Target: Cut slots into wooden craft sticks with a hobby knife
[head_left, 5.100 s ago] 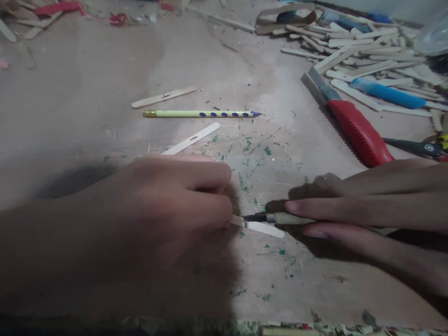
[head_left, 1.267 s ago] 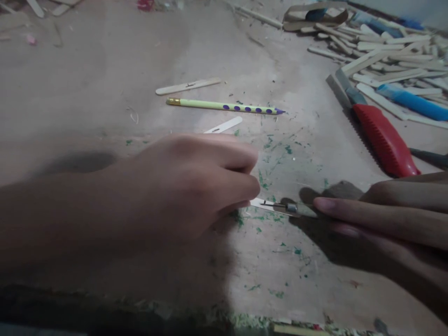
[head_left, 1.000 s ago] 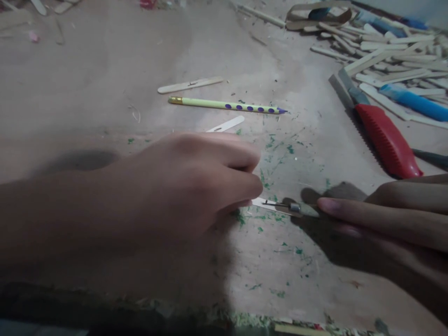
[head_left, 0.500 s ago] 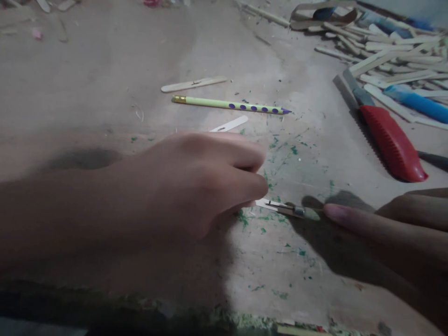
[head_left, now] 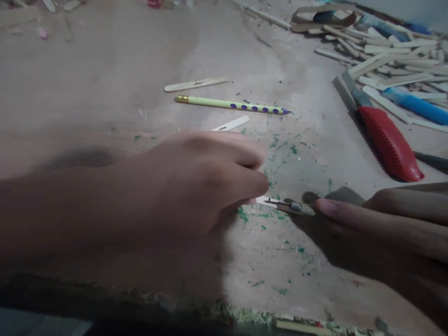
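My left hand (head_left: 210, 182) lies low over the tabletop, its fingers curled closed on a pale craft stick (head_left: 262, 200) that pokes out to the right from under the fingertips. A small shiny metal cylinder (head_left: 296, 206) sits on the stick near its right end, with a thin dark line beside it. My right hand (head_left: 395, 219) is at the right edge, index finger stretched toward the stick's end, seemingly just short of it. Its other fingers are partly out of frame. Behind my left hand another marked craft stick (head_left: 233, 123) is partly covered.
A yellow-green pencil (head_left: 220, 102) and a marked craft stick (head_left: 196, 84) lie farther back. At right rests a red-handled cutter (head_left: 390, 142) beside a heap of craft sticks (head_left: 402, 60) and a blue tube-like item (head_left: 416, 105). Green specks dot the worn tabletop (head_left: 259, 275).
My right fingertip has shifted slightly left, as has the metal cylinder on the stick. My left hand keeps its grip, and the view has moved slightly.
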The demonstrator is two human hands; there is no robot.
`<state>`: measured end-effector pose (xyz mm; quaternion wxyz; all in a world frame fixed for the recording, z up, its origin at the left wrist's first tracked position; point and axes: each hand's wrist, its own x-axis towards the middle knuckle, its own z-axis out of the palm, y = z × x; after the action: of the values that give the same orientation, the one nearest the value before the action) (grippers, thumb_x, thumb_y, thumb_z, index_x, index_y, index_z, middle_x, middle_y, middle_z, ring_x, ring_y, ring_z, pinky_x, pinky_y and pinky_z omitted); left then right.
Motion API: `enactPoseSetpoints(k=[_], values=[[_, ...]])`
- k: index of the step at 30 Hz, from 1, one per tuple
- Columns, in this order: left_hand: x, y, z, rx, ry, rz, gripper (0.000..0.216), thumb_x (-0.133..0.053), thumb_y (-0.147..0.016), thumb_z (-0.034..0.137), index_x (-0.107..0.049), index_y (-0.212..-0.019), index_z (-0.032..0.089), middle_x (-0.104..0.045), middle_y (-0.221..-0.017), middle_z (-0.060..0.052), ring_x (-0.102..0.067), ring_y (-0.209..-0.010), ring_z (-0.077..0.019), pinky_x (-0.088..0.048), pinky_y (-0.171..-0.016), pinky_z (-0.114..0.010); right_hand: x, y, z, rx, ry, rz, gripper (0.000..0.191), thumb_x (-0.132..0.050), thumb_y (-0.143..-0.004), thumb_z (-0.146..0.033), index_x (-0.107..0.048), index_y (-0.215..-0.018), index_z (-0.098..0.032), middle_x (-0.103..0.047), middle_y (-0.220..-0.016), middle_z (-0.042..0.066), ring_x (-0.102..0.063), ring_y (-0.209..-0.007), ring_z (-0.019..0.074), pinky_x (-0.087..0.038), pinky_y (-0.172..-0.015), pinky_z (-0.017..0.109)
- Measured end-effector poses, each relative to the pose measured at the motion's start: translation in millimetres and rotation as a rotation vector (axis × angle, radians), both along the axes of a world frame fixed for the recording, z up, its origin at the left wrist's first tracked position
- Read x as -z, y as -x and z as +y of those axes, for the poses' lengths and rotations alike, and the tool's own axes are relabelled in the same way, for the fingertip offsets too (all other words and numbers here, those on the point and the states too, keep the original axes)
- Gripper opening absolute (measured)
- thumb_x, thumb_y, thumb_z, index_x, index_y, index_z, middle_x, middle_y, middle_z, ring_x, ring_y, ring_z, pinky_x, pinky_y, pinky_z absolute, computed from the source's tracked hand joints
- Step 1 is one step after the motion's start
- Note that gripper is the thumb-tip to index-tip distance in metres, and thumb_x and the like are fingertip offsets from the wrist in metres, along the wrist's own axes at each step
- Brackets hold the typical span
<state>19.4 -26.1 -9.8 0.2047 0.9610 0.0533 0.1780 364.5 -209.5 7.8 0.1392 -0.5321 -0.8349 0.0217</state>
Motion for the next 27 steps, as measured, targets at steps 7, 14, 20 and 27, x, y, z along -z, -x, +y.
enactPoseSetpoints(k=[7,14,20,27], values=[[12.4,-4.8,6.6,0.075,-0.012,-0.125,0.040,-0.056,-0.119,0.000,-0.073,-0.091,0.023,-0.074,-0.092,0.000,-0.068,-0.082,-0.0176,-0.048,-0.074,-0.035,1.9,5.6,12.0,-0.124,0.144,0.136,0.075,-0.061,-0.133,-0.027,-0.052,-0.197,-0.066,-0.100,-0.113,-0.007,-0.094,-0.077,0.0218,-0.071,-0.059,0.035],[11.5,-0.6,1.8,0.028,-0.010,-0.068,0.031,-0.069,-0.113,0.000,-0.075,-0.096,0.025,-0.076,-0.097,0.002,-0.071,-0.086,-0.0178,-0.051,-0.077,-0.035,4.2,14.5,10.6,0.188,0.204,0.323,0.029,-0.084,-0.126,-0.048,-0.096,-0.146,-0.066,-0.101,-0.132,-0.011,-0.102,-0.104,0.0296,-0.086,-0.081,0.032],[6.1,-10.9,-10.5,-0.065,0.010,0.002,0.014,-0.076,-0.114,0.018,-0.083,-0.109,0.028,-0.077,-0.095,-0.001,-0.078,-0.096,-0.0243,-0.064,-0.093,-0.035,-0.8,19.5,16.9,0.190,0.294,0.488,0.028,-0.086,-0.127,-0.048,-0.097,-0.146,-0.067,-0.101,-0.129,-0.008,-0.102,-0.097,0.0283,-0.085,-0.078,0.028],[-0.1,-2.4,-6.9,-0.054,-0.008,0.008,0.026,-0.068,-0.116,0.007,-0.081,-0.103,0.025,-0.077,-0.097,-0.002,-0.074,-0.093,-0.0217,-0.059,-0.089,-0.033,-1.7,25.8,26.0,0.232,0.280,0.547,0.023,-0.095,-0.118,-0.043,-0.103,-0.133,-0.058,-0.101,-0.128,-0.005,-0.102,-0.096,0.0340,-0.086,-0.071,0.032]])
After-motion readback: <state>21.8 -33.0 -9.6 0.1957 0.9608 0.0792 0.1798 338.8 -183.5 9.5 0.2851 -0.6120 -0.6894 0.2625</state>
